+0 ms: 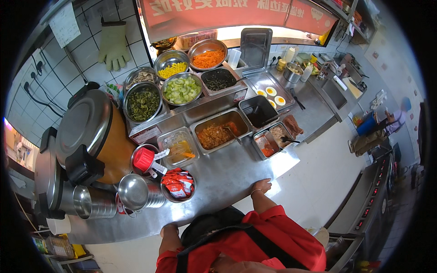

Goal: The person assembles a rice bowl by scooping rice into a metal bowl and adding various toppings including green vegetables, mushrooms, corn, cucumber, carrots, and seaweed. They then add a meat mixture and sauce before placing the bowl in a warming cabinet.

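Note:
My right hand (262, 184), with a thin band at the wrist, rests at the front edge of the steel counter (218, 175). Its fingers are too small and foreshortened to read. My left hand (169, 229) is lower down at the same edge, its fingers hidden. Nothing shows in either hand. Closest to the left one are a bowl of red sachets (179, 184) and a steel pot (136, 190). Beyond the right one sit two small steel pans, one with reddish food (265, 144), the other with pale shreds (279, 133), and a large pan of brown stew (215, 136) holding a ladle.
Two big lidded cookers (93, 123) stand at the left. Bowls of greens (142, 102), celery (182, 88), corn (173, 69) and carrot shreds (208, 53) line the raised shelf. Halved eggs (271, 93) lie on a tray. Another person (387, 123) stands far right.

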### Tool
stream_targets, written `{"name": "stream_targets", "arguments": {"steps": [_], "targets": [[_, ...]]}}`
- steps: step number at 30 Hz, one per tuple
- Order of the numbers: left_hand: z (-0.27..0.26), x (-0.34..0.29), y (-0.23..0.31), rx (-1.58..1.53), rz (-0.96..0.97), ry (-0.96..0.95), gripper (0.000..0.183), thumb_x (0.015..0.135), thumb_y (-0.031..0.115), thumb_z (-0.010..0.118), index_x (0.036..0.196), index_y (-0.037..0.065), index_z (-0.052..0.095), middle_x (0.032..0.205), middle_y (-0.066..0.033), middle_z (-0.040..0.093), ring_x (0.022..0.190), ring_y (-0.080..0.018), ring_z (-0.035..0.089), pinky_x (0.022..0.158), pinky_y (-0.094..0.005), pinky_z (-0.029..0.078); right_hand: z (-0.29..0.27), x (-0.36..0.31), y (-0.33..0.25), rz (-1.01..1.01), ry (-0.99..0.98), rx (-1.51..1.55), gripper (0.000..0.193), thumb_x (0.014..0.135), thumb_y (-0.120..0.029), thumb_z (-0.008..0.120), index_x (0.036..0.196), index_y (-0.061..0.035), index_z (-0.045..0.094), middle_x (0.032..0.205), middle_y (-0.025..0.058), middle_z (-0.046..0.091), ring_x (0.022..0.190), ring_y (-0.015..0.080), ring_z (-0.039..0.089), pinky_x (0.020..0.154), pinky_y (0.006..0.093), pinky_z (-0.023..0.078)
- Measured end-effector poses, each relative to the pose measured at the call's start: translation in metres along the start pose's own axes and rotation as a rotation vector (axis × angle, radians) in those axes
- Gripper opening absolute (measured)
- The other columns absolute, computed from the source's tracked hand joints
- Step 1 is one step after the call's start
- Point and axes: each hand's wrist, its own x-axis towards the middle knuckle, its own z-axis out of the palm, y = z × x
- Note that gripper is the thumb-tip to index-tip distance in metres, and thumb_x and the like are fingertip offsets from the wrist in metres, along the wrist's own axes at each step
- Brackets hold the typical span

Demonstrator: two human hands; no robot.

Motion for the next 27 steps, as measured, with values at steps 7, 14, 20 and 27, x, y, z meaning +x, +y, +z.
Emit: {"name": "stream_targets", "arguments": {"steps": [7,14,20,27], "targets": [[0.008,-0.006,-0.003,-0.017,-0.016,0.125,0.023,0.084,0.023,0.057,0.104,0.021,0.068,0.110,0.0041,0.066,0.103,-0.0144,0.062,0.085,-0.0329,0.047,0.002,-0.004,-0.003,0.023,-0.025,0.006,0.055,0.095,-0.040,0.032,0.109,0.0102,0.051,0.113,0.0317,0.052,0.103,0.0461,0.052,0.091,0.0502,0.040],[0.004,0.001,0.001,0.023,-0.021,0.083,0.028,0.083,0.022,0.061,0.111,0.022,0.066,0.118,0.0052,0.063,0.108,-0.0130,0.059,0.087,-0.0316,0.048,-0.002,-0.001,-0.003,0.020,-0.006,0.001,0.055,0.095,-0.039,0.032,0.108,0.0106,0.052,0.111,0.0318,0.053,0.102,0.0462,0.053,0.091,0.0503,0.040],[0.003,-0.004,0.001,0.055,0.051,0.120,0.033,0.084,0.022,0.061,0.117,0.025,0.062,0.122,0.0061,0.060,0.113,-0.0122,0.056,0.090,-0.0297,0.046,0.002,0.003,0.002,-0.014,0.031,0.008,0.056,0.095,-0.039,0.033,0.105,0.0127,0.053,0.106,0.0335,0.054,0.098,0.0474,0.054,0.090,0.0513,0.041],[0.000,-0.018,0.007,0.031,-0.046,0.075,0.031,0.090,0.031,0.053,0.119,0.025,0.061,0.123,0.0074,0.059,0.115,-0.0101,0.054,0.092,-0.0265,0.043,0.004,0.005,0.004,-0.027,0.046,-0.019,0.055,0.096,-0.037,0.033,0.104,0.0134,0.053,0.105,0.0339,0.054,0.099,0.0477,0.054,0.089,0.0514,0.042]]}}
